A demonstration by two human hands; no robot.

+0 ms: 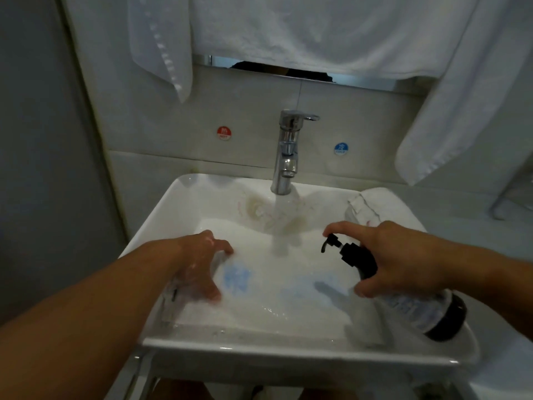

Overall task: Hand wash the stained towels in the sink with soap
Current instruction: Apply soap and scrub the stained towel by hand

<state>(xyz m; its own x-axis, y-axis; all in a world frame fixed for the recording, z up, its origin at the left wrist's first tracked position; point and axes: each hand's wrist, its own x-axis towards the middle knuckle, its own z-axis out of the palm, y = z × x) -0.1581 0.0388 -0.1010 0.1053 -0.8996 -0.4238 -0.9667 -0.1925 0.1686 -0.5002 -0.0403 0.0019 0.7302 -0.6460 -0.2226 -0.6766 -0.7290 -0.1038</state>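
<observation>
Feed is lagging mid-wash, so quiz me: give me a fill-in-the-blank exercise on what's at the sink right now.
The right hand grips the soap bottle, whose pump is ____.
The left hand lies spread on the wet towel in the ____.
Water from the tap is ____.
The sticker left of the tap is ____.
Missing words: black; sink; running; red.

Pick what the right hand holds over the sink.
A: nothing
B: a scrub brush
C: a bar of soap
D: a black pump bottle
D: the right hand grips a black pump bottle, tilted over the sink, forefinger above its pump.
</observation>
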